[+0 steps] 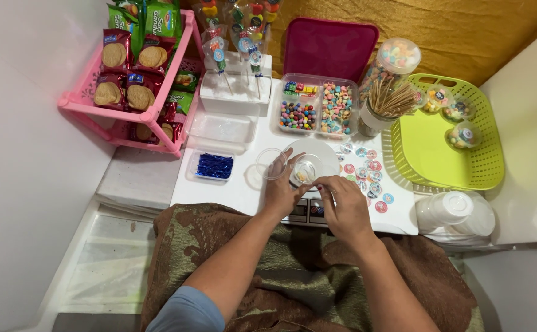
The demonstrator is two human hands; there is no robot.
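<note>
I saw both hands meet over a small clear cup [305, 171] on the scale plate [324, 155], near the middle of the worktop [244, 190]. My left hand [282, 187] curled around the cup's side, seemingly to steady it. My right hand [340, 206] pinched narrowly at its near rim, wrist bent inward. The candy tray [317, 107] sat just beyond, within reach.

One head-worn camera looks steeply down, fairly close, over the white table [244, 190] (the only view).
</note>
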